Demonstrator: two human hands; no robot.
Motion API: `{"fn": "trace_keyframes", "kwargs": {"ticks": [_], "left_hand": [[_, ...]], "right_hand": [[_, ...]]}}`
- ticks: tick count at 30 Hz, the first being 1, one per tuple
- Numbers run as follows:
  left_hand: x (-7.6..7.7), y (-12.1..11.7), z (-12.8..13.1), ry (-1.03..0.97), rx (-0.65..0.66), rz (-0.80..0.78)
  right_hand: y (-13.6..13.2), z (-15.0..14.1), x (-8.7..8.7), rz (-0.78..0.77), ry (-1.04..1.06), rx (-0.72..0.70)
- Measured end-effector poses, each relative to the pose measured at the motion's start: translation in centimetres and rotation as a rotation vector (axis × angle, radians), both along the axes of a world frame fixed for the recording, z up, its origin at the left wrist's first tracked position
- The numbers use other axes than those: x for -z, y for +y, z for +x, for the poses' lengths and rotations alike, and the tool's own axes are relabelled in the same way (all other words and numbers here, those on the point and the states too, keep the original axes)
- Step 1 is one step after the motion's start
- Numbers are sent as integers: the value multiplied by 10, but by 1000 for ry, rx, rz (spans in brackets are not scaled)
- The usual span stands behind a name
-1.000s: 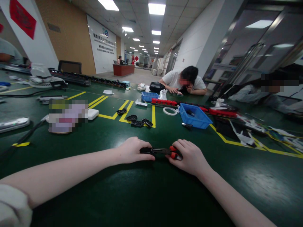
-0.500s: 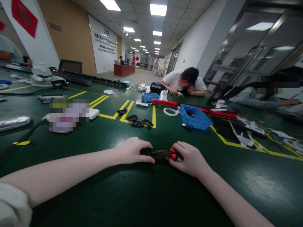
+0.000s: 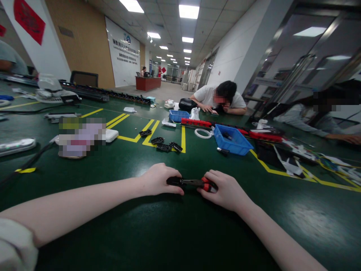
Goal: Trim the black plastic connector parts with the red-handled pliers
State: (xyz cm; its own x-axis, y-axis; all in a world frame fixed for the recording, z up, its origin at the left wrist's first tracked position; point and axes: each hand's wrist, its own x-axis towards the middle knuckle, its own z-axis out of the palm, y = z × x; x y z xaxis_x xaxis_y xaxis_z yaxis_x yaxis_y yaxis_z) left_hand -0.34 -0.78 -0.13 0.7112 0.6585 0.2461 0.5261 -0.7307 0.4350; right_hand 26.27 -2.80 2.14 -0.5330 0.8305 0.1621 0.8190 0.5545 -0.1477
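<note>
My left hand (image 3: pixel 160 180) grips a small black part (image 3: pixel 174 181) between thumb and fingers, just over the green table. In my right hand (image 3: pixel 224 190) are pliers (image 3: pixel 194 182) with red and black handles, the fingers wrapped round the grips. Their jaws point left and meet the end of the black part; whether they clamp it I cannot make out. Several similar black parts (image 3: pixel 163 147) lie beyond my hands, near the yellow tape lines.
A blue bin (image 3: pixel 232 140) stands ahead to the right, with a small black piece (image 3: pixel 223 151) in front of it. A white ring (image 3: pixel 203 133) lies beside the bin. To the left are a phone (image 3: pixel 84 141) and a white box (image 3: pixel 112 136). Another person (image 3: pixel 220 98) leans on the table opposite.
My hands, the black part and the pliers stay almost in place. At the far right, a co-worker's arm has shifted slightly.
</note>
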Motion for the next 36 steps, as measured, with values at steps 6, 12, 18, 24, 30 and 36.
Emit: {"fn": "trace_keyframes", "kwargs": {"ticks": [6,12,18,24,30,36], "left_hand": [[1,0,0,-14,1,4],[-2,0,-1,4,29,-24],[-4,2,-3,-27,-4,-144],[-5,3,-3,-48,20,-177],[-2,3,-4,-42,37,-136],[1,3,-3,-26,39,-91]], "right_hand": [[-1,0,-1,-19,14,9],[-1,-2,0,20,-21,0],[-2,-2,1,26,-24,17],[1,0,6,212,-64,-13],[1,4,9,251,-55,-46],[0,2,7,212,-72,-51]]}}
